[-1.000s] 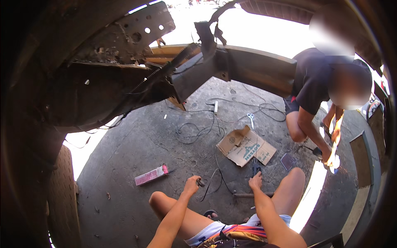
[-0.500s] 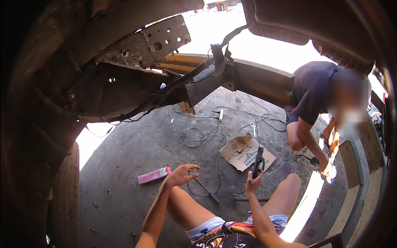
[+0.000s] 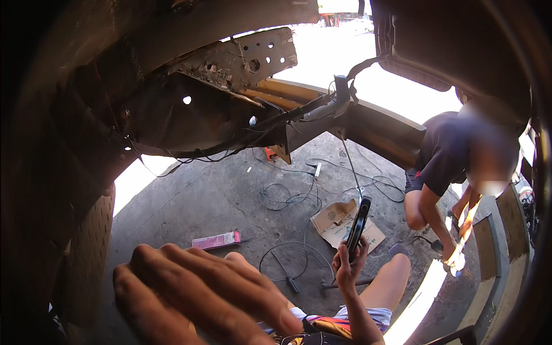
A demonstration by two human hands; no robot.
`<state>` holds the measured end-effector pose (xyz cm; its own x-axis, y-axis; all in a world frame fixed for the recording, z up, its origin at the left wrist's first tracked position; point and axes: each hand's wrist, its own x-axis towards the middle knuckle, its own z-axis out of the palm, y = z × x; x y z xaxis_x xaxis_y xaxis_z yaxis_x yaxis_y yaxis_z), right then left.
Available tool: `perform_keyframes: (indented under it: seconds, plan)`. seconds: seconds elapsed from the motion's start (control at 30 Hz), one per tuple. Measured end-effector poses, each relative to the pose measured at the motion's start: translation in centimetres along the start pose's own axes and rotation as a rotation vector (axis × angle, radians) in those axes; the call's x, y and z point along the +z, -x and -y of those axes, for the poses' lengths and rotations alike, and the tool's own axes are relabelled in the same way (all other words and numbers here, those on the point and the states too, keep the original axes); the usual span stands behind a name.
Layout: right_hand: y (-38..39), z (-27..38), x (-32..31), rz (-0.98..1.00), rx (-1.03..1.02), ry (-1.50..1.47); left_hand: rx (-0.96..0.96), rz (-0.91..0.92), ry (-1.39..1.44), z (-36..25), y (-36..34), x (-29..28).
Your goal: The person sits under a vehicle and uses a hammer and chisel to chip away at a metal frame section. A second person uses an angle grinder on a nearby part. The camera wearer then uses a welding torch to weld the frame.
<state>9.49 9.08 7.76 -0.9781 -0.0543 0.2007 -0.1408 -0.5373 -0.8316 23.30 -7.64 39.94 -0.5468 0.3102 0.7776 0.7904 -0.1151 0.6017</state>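
One blurred left hand (image 3: 201, 287) has fingers extended side by side; beyond, one oblong pink carton (image 3: 216, 240) lies on rough concrete (image 3: 184, 201). Before one torn cardboard sheet (image 3: 332, 221)'s near edge, the right hand (image 3: 348, 263) wraps its fingers around one black electrode holder (image 3: 360, 224) bearing one thin, straight rod (image 3: 351, 161).

Daylight (image 3: 330, 60) is blown out top center, metal (image 3: 198, 123) upper left is super murky, hard sun stripe (image 3: 424, 296) on the floor (image 3: 201, 198) lower right, left grip (image 3: 201, 287) looks kinda soft, fisheye rim's warped.
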Motion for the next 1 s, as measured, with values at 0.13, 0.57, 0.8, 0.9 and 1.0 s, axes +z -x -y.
perform_keyframes:
  seconds: [0.13, 0.57, 0.8, 0.9, 1.0]
  plan:
    - [-7.5, 2.6, 2.9, 0.088, -0.092, 0.069, -0.127, 0.261, 0.158, -2.2, -2.8, 0.0]
    - [-22.2, 9.2, 15.4, 0.295, -0.252, -0.226, 0.242, -0.097, -0.385, 2.5, -6.9, -2.8]
    - [-22.6, 10.2, 18.4, 0.239, -0.434, -0.083, -0.616, 0.012, -1.055, 14.2, -17.9, -14.0]
    - [-23.5, 11.2, 19.2, 0.177, -0.506, 0.142, -0.865, -0.047, -0.601, 19.0, -17.2, -15.0]
    - [-24.0, 11.9, 19.6, 0.219, -0.433, 0.061, -0.840, -0.143, -0.232, 22.4, -15.5, -14.0]
